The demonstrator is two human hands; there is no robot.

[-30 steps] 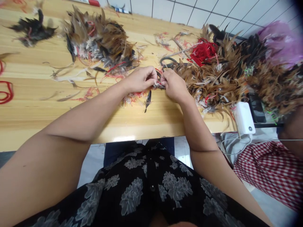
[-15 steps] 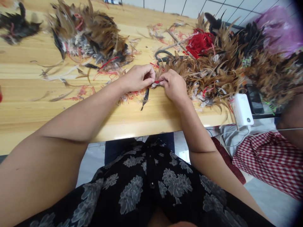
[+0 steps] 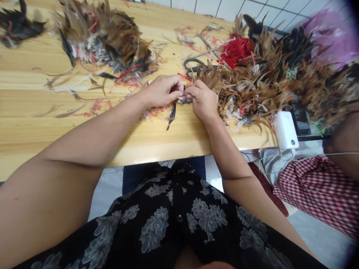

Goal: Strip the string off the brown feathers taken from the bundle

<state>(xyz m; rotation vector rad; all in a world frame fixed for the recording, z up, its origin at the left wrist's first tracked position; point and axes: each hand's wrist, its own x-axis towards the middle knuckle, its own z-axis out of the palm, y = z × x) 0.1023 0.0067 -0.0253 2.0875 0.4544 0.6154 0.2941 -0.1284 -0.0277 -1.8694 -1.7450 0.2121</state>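
My left hand (image 3: 165, 91) is closed in a pinch, thumb against fingertips, at a small feather bundle (image 3: 184, 100) with pale quill ends. From the other side my right hand (image 3: 204, 100) pinches at the same bundle, fingertips almost meeting the left ones. A bit of red string shows between the fingers, mostly hidden by them. Just below the left fingertips a single dark feather (image 3: 171, 116) lies on the wooden table (image 3: 134, 147). Brown feathers (image 3: 235, 84) are heaped right beside my right hand.
A pile of feather bundles (image 3: 112, 41) lies at the back left. Red string (image 3: 237, 50) and black-handled scissors (image 3: 193, 64) lie behind my right hand. A white power bank (image 3: 286, 130) and a phone (image 3: 300, 117) sit at the right edge. A person in checked cloth (image 3: 319, 186) is at the right.
My right hand has shifted slightly left, closer to my left hand. The red string seen between the fingertips is now more covered, and the bundle's pale ends show more.
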